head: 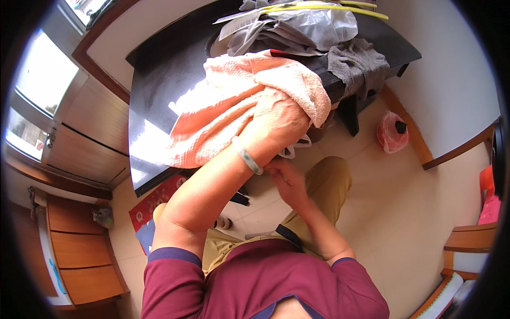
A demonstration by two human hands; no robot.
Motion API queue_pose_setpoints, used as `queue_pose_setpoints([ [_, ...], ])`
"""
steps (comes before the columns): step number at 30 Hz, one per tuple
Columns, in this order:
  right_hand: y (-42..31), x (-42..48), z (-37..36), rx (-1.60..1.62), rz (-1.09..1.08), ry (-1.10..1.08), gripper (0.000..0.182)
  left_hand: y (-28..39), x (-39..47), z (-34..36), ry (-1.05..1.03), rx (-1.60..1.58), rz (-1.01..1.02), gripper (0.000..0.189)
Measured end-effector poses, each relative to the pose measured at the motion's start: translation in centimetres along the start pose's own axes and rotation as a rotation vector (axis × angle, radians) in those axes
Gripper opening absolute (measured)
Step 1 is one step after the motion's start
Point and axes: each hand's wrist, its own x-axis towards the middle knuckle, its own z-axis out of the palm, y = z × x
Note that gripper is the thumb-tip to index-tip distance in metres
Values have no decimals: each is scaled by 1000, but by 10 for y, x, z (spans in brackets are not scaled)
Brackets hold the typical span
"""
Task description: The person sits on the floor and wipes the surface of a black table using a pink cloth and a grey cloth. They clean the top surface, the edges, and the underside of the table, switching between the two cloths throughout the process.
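Note:
A pink towel (pixel 223 107) lies bunched over the front of a black table (pixel 159 67). My left hand (pixel 283 107) rests at the towel, its back showing and a fold of the towel over it. Its fingers are hidden, so what they hold cannot be told. A pale green-and-white bangle (pixel 247 155) circles that wrist. Below the table edge, close to the bangle, is my right hand (pixel 287 181), slightly blurred with curled fingers. Whether it grips anything is unclear. White plastic bag handles (pixel 297 147) show just above it.
A grey cloth (pixel 356 65) hangs over the table's right edge. Grey fabric (pixel 267 36), a clear plastic bag (pixel 322 24) and a yellow strip (pixel 330 7) are piled behind. A red-bagged bin (pixel 392 133) stands right; a red mat (pixel 149 203) lies left, near wooden drawers (pixel 83 249).

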Motion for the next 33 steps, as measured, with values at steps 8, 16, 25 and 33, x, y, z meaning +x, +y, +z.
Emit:
queue_pose_setpoints([
  [8, -34, -13, -3, -209, 30, 1, 10, -62, -87, 38, 363, -261, -37, 40],
  [16, -55, -20, 32, -205, -89, -224, 12, -98, -225, -17, 37, -84, -231, 73],
  [25, -60, -44, 39, -146, -138, -355, 11, -91, -281, -14, 425, -722, -485, 51],
  [33, -96, -1, -4, 357, 186, 128, 20, -20, -246, -13, 799, -493, -153, 35],
])
